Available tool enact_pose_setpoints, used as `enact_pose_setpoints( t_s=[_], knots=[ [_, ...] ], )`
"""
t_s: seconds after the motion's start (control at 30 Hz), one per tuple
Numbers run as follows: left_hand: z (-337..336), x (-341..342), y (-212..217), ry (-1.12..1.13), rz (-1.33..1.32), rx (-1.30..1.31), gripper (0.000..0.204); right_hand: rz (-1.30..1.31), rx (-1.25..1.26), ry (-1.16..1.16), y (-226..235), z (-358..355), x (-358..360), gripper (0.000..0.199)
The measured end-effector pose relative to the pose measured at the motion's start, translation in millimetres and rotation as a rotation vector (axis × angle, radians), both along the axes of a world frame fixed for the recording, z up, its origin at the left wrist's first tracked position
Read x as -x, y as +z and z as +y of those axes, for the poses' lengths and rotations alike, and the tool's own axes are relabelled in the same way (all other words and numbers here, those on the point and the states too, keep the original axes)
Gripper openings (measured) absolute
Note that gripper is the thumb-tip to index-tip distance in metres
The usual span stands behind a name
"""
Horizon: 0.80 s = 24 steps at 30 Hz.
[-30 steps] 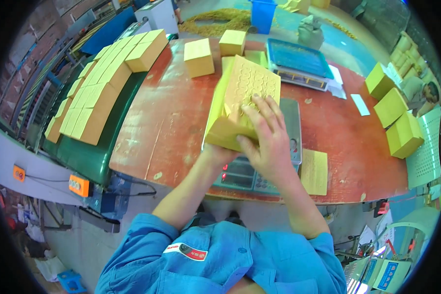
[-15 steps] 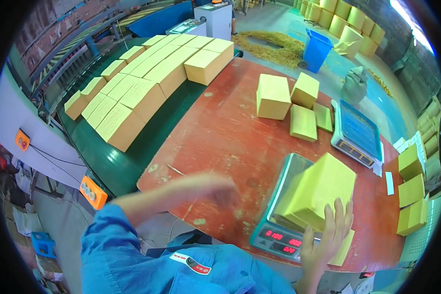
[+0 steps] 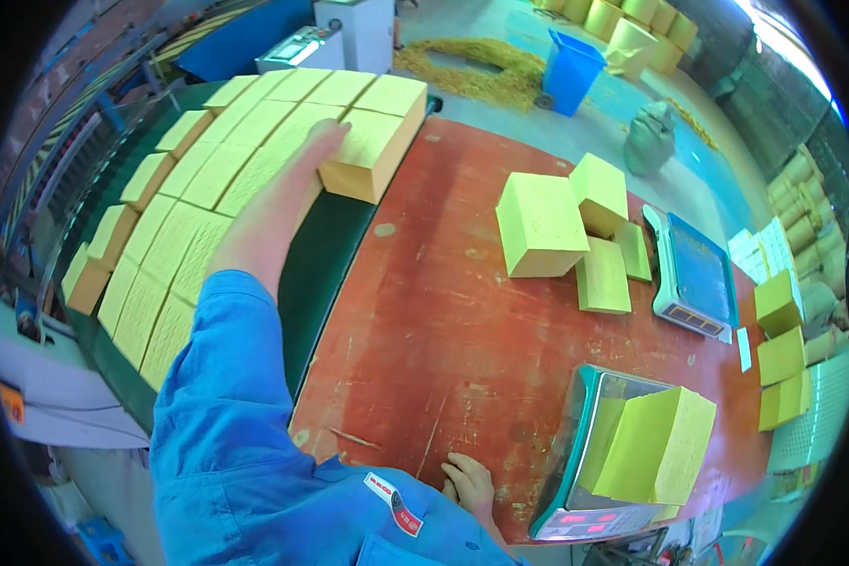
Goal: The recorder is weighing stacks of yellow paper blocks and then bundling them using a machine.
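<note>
Head view, left hand: stretched far forward and to the left, fingers spread flat and wide, palm down on the yellow blocks; it grips nothing
Head view, end block: thick yellow slab at the near-right end of the rows, on the green conveyor beside the red table; the fingertips touch its top at its left edge
Head view, key relation: the end block lies just ahead and right of the left fingertips; its long axis runs away from the person and slightly right, along the row; the left hand is by far the nearer one
Head view, right hand: low at the table's near edge, fingers loosely curled and resting on the wood, holding nothing
Head view, weighed block: yellow block lying tilted on the near scale, just right of the right hand, apart from it
Head view, surroundings: loose yellow blocks mid-table; second scale beyond; blue bin on the floor
</note>
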<state>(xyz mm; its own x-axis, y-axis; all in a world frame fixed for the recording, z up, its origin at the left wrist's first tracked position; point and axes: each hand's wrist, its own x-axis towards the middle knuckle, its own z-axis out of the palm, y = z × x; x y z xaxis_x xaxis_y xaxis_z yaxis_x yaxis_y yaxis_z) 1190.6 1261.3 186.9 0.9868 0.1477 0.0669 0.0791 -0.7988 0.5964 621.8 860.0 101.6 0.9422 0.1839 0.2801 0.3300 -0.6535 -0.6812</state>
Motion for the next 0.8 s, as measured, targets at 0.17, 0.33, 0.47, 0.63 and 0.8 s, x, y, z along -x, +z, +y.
enact_pose_setpoints(
  t_s=[0.17,0.33,0.47,0.63,0.8],
  knots=[
    [-8,-40,-8,-0.011,0.274,0.209,0.049,0.007,0.031,-0.038,-3,4,-2,0.039],
    [-22,-47,7,0.112,0.647,0.439,0.052,-0.011,0.027,-0.062,0,7,-2,0.04],
    [-40,13,-8,-0.309,0.625,0.706,0.051,-0.038,0.057,-0.025,-1,4,0,0.039],
    [-153,130,10,-0.73,0.83,0.51,0.056,-0.061,-0.068,-0.054,10,1,-2,0.031],
    [-242,300,44,-1.166,0.879,-0.007,0.075,-0.406,-0.212,-0.129,92,-17,-12,0.029]
  ],
)
